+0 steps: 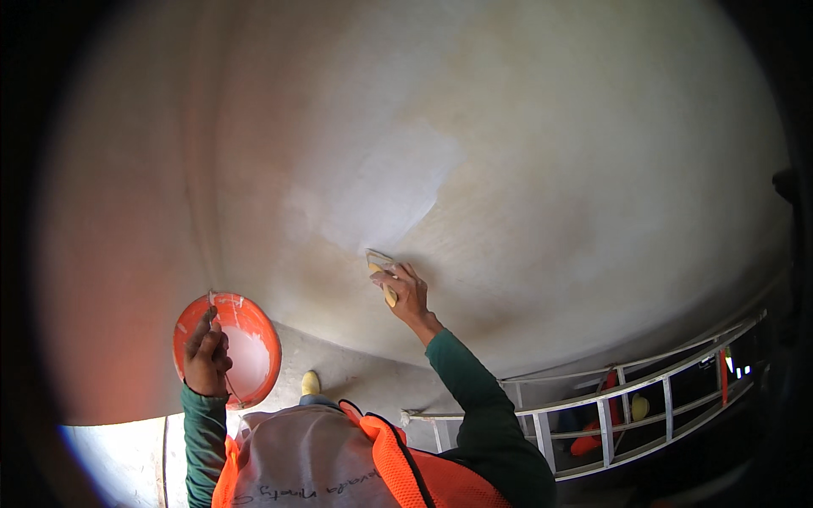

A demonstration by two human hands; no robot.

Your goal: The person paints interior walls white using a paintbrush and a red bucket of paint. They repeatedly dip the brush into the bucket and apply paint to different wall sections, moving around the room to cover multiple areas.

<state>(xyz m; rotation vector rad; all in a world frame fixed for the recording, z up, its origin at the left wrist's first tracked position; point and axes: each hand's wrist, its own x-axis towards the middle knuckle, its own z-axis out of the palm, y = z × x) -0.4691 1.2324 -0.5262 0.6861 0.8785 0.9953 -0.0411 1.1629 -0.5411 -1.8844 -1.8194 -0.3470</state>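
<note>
My right hand [406, 292] is closed round the yellow handle of a flat paintbrush [387, 288]. The brush's wide head rests against the pale wall [525, 169], at the lower end of a whiter, wet-looking patch [385, 195]. On the left, an orange bucket [273, 343] hangs from my left hand [206, 360], whose fingers are curled round its thin wire handle. Whitish liquid paint [247, 360] lies inside the bucket, and white smears mark its inner rim. My left hand covers part of the bucket's left side.
A metal ladder [605, 423] stretches across the lower right. Behind its rungs are a yellow helmet [639, 407] and red clothing of another person. Below me is a grey floor [339, 372] with my yellow boot [311, 383]. A vertical wall corner [201, 186] runs above the bucket.
</note>
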